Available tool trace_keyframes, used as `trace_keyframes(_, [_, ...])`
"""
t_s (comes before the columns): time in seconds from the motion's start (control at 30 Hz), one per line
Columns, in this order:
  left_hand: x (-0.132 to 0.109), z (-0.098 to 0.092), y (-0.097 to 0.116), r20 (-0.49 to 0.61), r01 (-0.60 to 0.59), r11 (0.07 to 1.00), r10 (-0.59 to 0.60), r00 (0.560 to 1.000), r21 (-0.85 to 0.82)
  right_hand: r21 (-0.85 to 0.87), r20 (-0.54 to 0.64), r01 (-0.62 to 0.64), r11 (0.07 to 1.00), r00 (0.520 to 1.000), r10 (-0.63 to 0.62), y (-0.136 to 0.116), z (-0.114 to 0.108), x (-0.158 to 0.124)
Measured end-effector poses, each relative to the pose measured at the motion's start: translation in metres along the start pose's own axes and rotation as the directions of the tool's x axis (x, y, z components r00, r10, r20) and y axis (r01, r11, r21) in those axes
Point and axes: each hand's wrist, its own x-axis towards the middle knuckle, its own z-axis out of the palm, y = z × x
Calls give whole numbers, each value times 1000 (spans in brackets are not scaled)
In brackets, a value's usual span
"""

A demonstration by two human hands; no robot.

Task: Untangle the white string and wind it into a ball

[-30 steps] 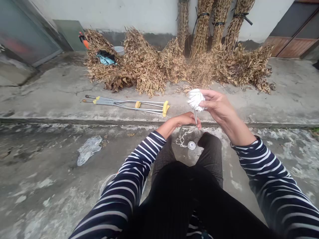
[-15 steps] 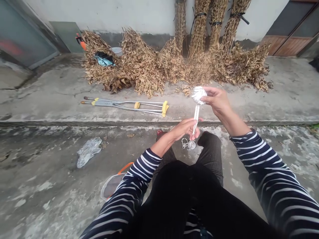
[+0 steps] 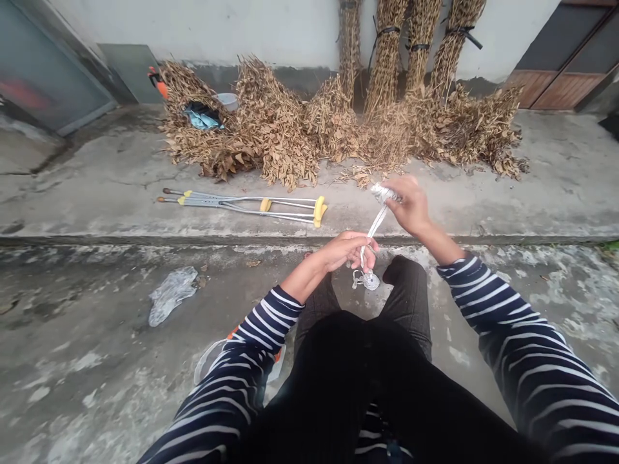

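Observation:
A ball of white strap (image 3: 383, 193), striped with thin dark lines, is gripped in my right hand (image 3: 410, 205), whose fingers cover its right side and blur slightly. From the ball a white length of strap (image 3: 376, 222) slants down to my left hand (image 3: 349, 251), where thumb and fingers pinch it. Below that hand, a loose coil of the same white strap (image 3: 371, 281) lies on the ground between my feet, with a small loop at its left.
A pair of crutches (image 3: 242, 205) lies on the concrete ledge ahead. Heaps of dried stalks (image 3: 280, 135) line the wall, with tied bundles (image 3: 387, 58) upright behind. A crumpled clear plastic bag (image 3: 173, 295) is on the ground at left. A pale container (image 3: 209, 358) sits partly behind my left sleeve.
My right hand has turned over the ball, covering more of it. My left hand has shifted slightly left, and the strap between them now slants more.

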Motion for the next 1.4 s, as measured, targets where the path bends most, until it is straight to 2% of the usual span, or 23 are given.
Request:
trace_keyframes(0.07, [-5, -4, 8, 15, 5, 1000, -5, 1000, -5, -25, 71, 75, 997, 995, -73, 12, 8, -12])
trace_keyframes(0.17, [-10, -12, 26, -20, -8, 1000, 8, 1000, 2, -13, 140, 104, 995, 985, -101, 23, 19, -30])
trace_keyframes(0.33, [4, -22, 59, -188, -52, 998, 55, 981, 22, 104, 252, 83, 991, 962, -107, 8, 31, -54])
trace_keyframes(0.4, [16, -27, 66, -246, -71, 997, 74, 967, 21, 146, 276, 30, 989, 958, -70, -5, 33, -60])
trace_keyframes(0.5, [32, -38, 68, -302, -57, 998, 63, 951, 29, 211, 293, -151, 966, 952, 85, -25, 31, -64])
trace_keyframes(0.6, [40, -55, 63, -303, 26, 997, -1, 953, 78, 313, 342, -379, 871, 901, 269, -40, 26, -65])
trace_keyframes(0.67, [43, -67, 60, -270, 93, 983, -48, 962, 158, 393, 397, -483, 782, 857, 329, -46, 22, -65])
trace_keyframes(0.8, [49, -90, 51, -224, 241, 890, -163, 961, 388, 557, 456, -565, 609, 821, 344, -54, 16, -61])
trace_keyframes(0.9, [56, -98, 32, -280, 283, 840, -164, 946, 462, 622, 438, -593, 511, 805, 401, -57, 10, -52])
trace_keyframes(1.0, [62, -89, 5, -419, 174, 844, 65, 906, 508, 630, 427, -638, 443, 761, 489, -56, 3, -40])
trace_keyframes(1.07, [64, -75, -12, -464, 10, 874, 248, 851, 485, 632, 413, -664, 400, 725, 551, -53, -2, -32])
trace_keyframes(1.13, [65, -57, -23, -453, -171, 907, 347, 821, 385, 625, 394, -684, 377, 693, 604, -49, -5, -25])
trace_keyframes(1.23, [71, -31, -28, -442, -313, 913, 402, 802, 262, 597, 401, -716, 360, 656, 639, -47, -7, -19])
trace_keyframes(1.33, [80, -11, -23, -531, -323, 915, 404, 745, 243, 601, 438, -729, 327, 643, 629, -49, -7, -15])
trace_keyframes(1.4, [82, -2, -19, -563, -312, 927, 375, 736, 210, 619, 443, -723, 308, 645, 623, -49, -9, -12])
